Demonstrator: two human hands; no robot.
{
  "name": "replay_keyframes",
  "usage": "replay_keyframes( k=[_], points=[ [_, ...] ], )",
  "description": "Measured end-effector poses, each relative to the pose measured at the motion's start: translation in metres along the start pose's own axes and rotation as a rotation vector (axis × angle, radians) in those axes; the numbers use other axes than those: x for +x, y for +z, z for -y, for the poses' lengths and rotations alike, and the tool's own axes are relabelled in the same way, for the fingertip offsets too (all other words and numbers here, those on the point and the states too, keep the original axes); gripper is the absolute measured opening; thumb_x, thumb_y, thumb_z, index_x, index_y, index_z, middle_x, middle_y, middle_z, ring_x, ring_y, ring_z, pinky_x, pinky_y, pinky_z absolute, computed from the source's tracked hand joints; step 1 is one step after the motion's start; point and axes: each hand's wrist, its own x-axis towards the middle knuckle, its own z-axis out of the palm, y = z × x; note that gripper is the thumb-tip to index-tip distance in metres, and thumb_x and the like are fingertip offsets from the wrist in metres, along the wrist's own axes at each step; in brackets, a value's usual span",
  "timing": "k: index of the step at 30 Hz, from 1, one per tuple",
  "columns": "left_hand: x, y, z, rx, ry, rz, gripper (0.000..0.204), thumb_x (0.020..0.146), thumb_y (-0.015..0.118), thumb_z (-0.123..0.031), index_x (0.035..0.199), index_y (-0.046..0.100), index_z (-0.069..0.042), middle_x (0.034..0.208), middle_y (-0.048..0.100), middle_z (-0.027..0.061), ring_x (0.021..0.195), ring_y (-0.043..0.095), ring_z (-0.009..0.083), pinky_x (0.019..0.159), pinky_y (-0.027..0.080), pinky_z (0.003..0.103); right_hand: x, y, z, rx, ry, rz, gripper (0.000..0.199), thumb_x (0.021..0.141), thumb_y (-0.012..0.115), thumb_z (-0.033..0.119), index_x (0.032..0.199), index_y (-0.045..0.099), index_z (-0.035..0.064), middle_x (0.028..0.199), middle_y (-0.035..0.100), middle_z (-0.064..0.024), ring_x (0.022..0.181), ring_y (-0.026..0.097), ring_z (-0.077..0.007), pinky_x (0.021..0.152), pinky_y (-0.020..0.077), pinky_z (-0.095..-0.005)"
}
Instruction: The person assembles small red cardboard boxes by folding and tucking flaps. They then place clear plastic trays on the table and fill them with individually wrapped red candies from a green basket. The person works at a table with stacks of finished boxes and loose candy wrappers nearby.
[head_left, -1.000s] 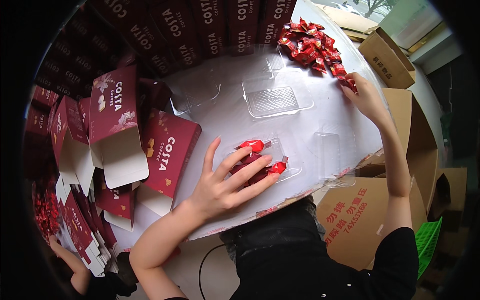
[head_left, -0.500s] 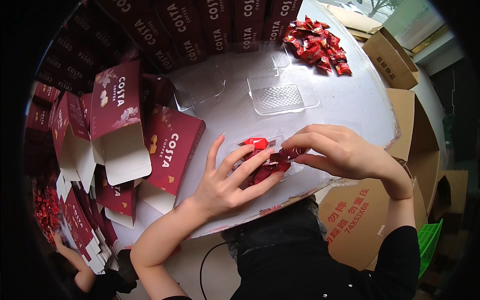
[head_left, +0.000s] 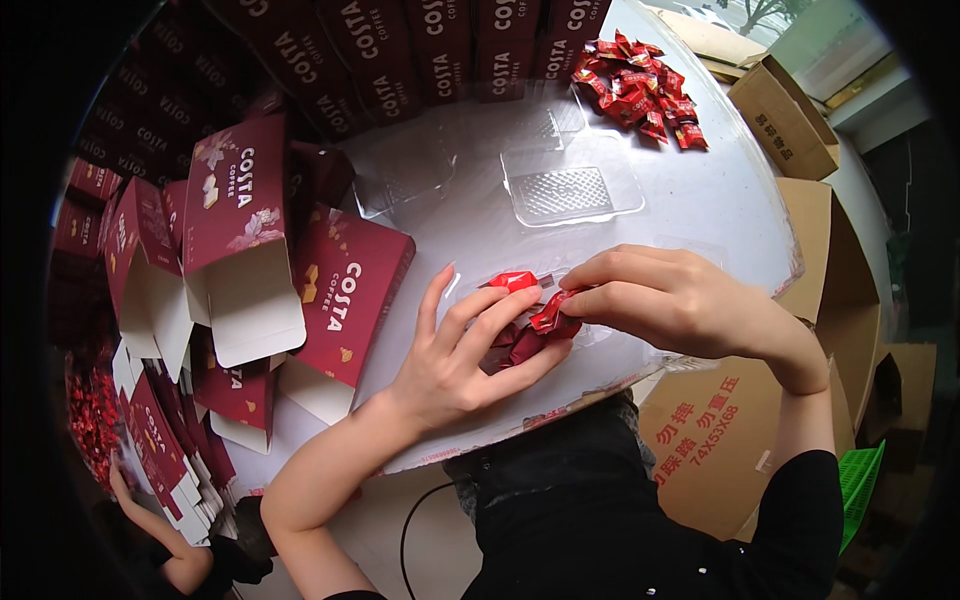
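Observation:
My left hand point(head_left: 450, 350) spreads its fingers over several red-wrapped candies, with its fingertips resting on them. Under the fingers lie a bright red candy point(head_left: 514, 280) and a darker maroon candy point(head_left: 526, 346), in what looks like a clear plastic tray, mostly hidden. My right hand point(head_left: 680, 300) is closed in a pinch on a red-wrapped candy point(head_left: 554, 314) at the right side of this group, against the left fingertips. Farther back on the table stands another clear plastic tray point(head_left: 578, 221) with a textured base and no candy in it.
A pile of red-wrapped candies point(head_left: 640, 95) lies at the table's far right. Maroon boxes point(head_left: 440, 60) are stacked along the back; open maroon cartons point(head_left: 240, 200) crowd the left. Cardboard boxes point(head_left: 720, 430) stand to the right, below the table edge. Another person's arm point(head_left: 155, 525) shows at lower left.
My right fingers have shifted slightly left, and the candy in them now sits closer to the left fingertips, showing brighter red. My left hand stays nearly in place.

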Motion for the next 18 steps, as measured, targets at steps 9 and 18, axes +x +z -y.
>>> replay_keyframes(
  k=[9, 18],
  points=[
    [0.000, -0.002, -0.002, -0.029, -0.029, 0.019, 0.033, 0.078, 0.068, -0.024, 0.109, 0.067, -0.035, 0.127, 0.056, 0.0004, 0.107, 0.053, 0.0201, 0.101, 0.036, 0.056, 0.002, 0.004, -0.008, -0.001, 0.019, 0.114, 0.017, 0.082, 0.065, 0.009, 0.097, 0.068, 0.0018, 0.095, 0.066, -0.0108, 0.095, 0.062, -0.0260, 0.084, 0.0485, -0.0377],
    [0.000, -0.004, 0.000, -0.045, 0.003, 0.041, 0.032, 0.077, 0.070, -0.023, 0.108, 0.068, -0.031, 0.126, 0.058, -0.0113, 0.107, 0.051, 0.0221, 0.101, 0.036, 0.057, -0.001, -0.005, -0.019, 0.027, 0.289, -0.257, 0.007, 0.084, 0.067, 0.008, 0.088, 0.065, 0.0022, 0.088, 0.063, -0.0092, 0.083, 0.060, -0.0251, 0.074, 0.0508, -0.0344]
  ],
)
